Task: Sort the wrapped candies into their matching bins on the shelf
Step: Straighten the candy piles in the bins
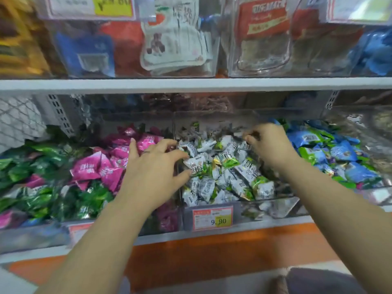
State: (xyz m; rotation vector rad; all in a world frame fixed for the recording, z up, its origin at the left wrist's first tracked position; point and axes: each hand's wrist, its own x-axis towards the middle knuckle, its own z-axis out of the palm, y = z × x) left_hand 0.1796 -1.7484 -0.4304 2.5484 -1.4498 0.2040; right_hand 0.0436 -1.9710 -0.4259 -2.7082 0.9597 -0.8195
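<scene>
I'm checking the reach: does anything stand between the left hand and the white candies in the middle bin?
Nothing visible does. The left hand reaches over the clear divider, its fingertips at the white candies, and the bin is open on top.

a shop: clear candy bins [239, 205] on shelves, with price tags [212, 217].

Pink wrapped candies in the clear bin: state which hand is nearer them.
Left. The left hand is beside the pink wrapped candies, at their right edge; the right hand is farther right, above the white-and-green wrapped candies.
</scene>
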